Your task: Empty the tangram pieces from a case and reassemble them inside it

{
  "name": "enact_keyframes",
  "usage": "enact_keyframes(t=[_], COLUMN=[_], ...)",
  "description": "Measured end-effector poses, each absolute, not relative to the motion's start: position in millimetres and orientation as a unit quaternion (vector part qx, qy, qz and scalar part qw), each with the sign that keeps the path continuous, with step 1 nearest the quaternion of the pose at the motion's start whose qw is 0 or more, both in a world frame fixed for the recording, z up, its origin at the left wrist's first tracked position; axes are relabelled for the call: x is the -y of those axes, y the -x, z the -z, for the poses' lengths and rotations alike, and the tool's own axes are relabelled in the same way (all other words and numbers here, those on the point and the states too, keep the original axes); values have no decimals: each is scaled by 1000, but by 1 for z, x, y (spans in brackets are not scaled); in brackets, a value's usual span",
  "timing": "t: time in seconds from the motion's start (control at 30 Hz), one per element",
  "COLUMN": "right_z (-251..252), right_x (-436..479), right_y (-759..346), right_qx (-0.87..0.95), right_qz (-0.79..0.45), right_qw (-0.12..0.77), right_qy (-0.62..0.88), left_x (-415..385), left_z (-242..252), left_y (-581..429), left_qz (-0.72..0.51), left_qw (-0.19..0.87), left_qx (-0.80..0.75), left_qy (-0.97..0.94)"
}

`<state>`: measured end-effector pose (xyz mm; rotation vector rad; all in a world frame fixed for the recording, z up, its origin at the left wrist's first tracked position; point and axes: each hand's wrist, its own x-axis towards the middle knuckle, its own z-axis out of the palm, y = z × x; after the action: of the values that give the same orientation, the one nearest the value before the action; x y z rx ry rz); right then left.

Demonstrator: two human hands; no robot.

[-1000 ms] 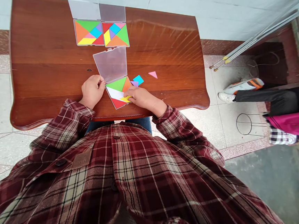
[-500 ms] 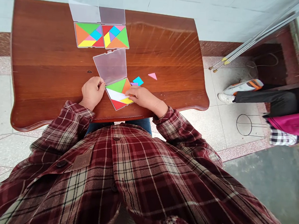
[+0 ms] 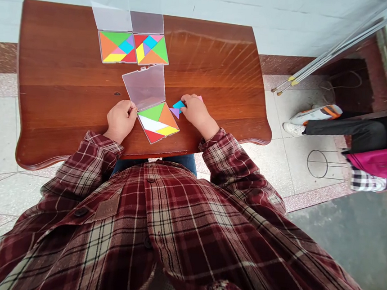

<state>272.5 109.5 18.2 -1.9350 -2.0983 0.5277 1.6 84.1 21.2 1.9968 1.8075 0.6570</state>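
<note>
Wood table (image 3: 66, 88) takes up most of the view, dark reddish brown with a curvy front edge. At the far edge sit two finished tangram cases (image 3: 133, 48) side by side, both with clear lids flipped open behind them. Closer in is a third tangram case (image 3: 157, 123), lid up too, and it's partly filled: green, orange, yellow and red pieces are in, with a white gap left across the middle.

Left hand (image 3: 120, 120) is curled against the left edge of that case, fingers pinching the rim near the hinge corner. Right hand (image 3: 196, 111) is just right of the case, fingers bent down over the loose pieces. Its fingertips touch the blue square (image 3: 178, 104), but I can't tell if it's actually gripping it or just resting on it. Tiny purple triangle (image 3: 175, 112) lies right beside the blue one, touching the case's edge. A sliver of a pink piece (image 3: 200, 98) peeks out behind the knuckles.
</note>
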Motion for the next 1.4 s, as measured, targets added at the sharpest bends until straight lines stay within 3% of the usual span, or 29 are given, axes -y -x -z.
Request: enact_keyframes(t=[0.13, 0.33, 0.5, 0.7, 0.97, 1.4], right_z=[-33, -69, -77, -72, -86, -76], right_x=[-104, -99, -102, -92, -66, -44], right_y=[-272, -262, -265, -276, -235, -169], right_qx=[759, 797, 794, 783, 804, 814], right_qz=[-185, -150, -107, -74, -106, -98], right_qw=[74, -81, -129, -122, -41, -112], right_qy=[620, 580, 584, 605, 584, 561], left_x=[-84, -83, -85, -85, -84, -82], left_z=[-22, -18, -17, -20, -18, -21], left_y=[-2, 0, 0, -1, -1, -4], left_qz=[-224, -218, -219, -219, -225, -235], left_qw=[184, 185, 183, 179, 172, 181], left_qx=[-644, -642, -642, -642, -634, -626], left_qy=[-708, -711, -712, -713, -719, -721])
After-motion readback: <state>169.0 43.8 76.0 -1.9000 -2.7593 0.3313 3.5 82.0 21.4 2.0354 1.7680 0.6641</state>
